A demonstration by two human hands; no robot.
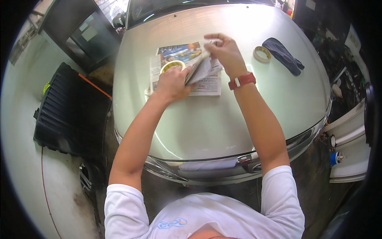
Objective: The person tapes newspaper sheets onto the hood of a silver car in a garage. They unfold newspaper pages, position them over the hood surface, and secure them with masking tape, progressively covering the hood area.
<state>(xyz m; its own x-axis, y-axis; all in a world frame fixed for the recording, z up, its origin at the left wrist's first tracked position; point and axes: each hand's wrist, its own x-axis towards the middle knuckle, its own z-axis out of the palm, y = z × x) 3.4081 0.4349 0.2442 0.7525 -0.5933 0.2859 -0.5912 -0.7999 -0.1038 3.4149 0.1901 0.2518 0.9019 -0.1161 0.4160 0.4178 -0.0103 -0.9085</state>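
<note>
Hood (191, 127) of a car serves us as the surface, pale, glossy and curved. On it lies a stack of newspapers (207, 91), a colour picture showing on its top sheet. Our folded paper (199, 72) is tilted up above the stack, between the two hands.

Left hand (174, 83): closed, gripping the folded paper at its near left edge. A roll of tape (164, 67) shows at the same fingers; we cannot tell whether they hold it too or only cover part of it. Right hand (226, 51): raised at the paper's upper end, fingers bent, blurred. We cannot tell if it pinches anything. Red wristband (242, 81) on that wrist.

To the right, well apart from the stack, a second tape roll (258, 59) lies flat just beside a dark cloth (283, 55).

Risks, in our judgement: thin paper could tear or crease askew if the right hand pulls hard against the left's grip. With paper and roll so close at one hand, a loosened grip could free either; on smooth, curved metal a dropped roll could run off. Loose sheets could skid if a forearm drags the stack. Wristband could snag a paper edge on a low pass.
</note>
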